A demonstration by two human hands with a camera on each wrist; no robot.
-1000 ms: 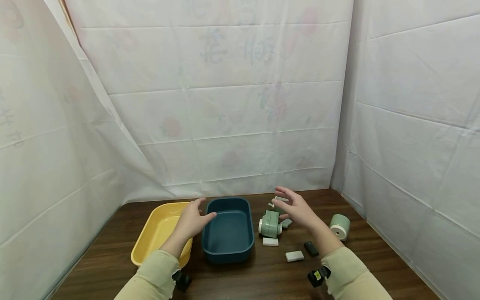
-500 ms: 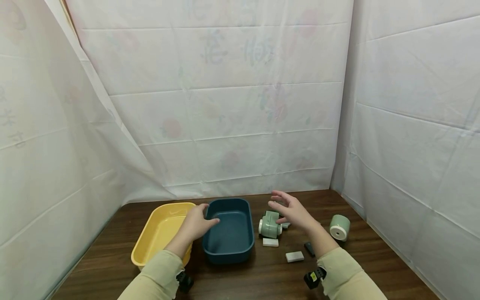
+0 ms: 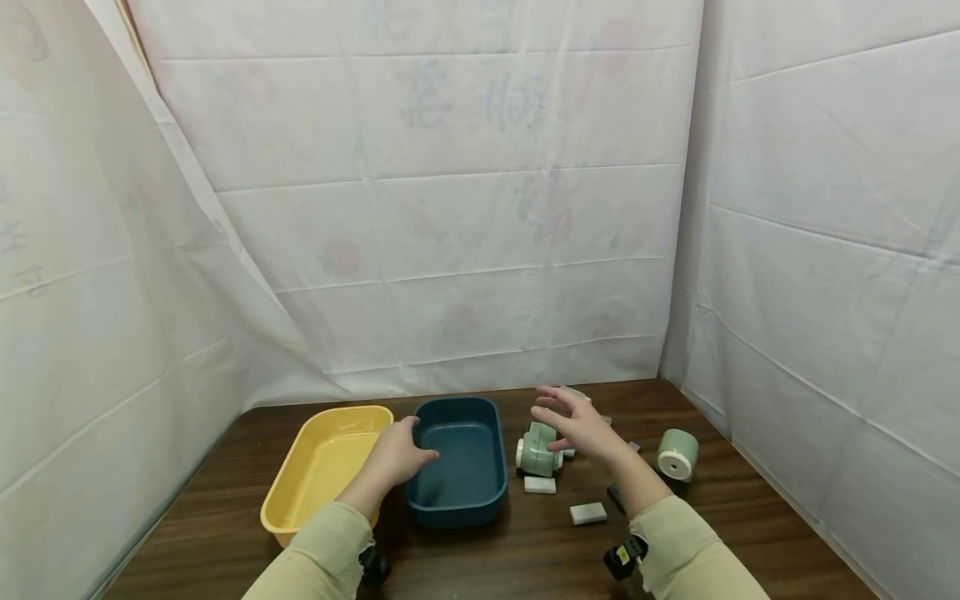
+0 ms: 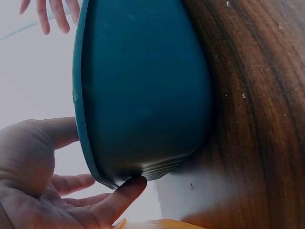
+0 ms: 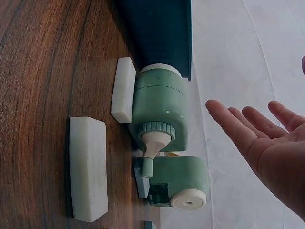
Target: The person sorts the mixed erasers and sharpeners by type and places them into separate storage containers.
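My left hand (image 3: 392,457) is at the left rim of the dark blue bin (image 3: 457,507), fingers loosely bent and thumb spread over the bin. In the left wrist view one finger overlaps the corner of the blue bin (image 4: 143,86); whether it touches cannot be told. My right hand (image 3: 587,427) hovers with spread fingers above a green pencil sharpener (image 3: 540,450) and holds nothing. In the right wrist view the sharpener (image 5: 162,105) lies with its crank towards the camera, beside two white blocks (image 5: 88,169). A second green sharpener (image 5: 183,176) is behind it.
A yellow bin (image 3: 272,500) stands left of the blue one. White blocks (image 3: 588,513) lie in front of the right arm, with a dark block (image 3: 617,498) partly behind it. A green-and-white round object (image 3: 677,455) is at the right. White cloth hangs around the table.
My left hand has shifted slightly right and towards me over the blue bin's rim. My right hand has moved slightly left and down. Bins and sharpener stay in place.
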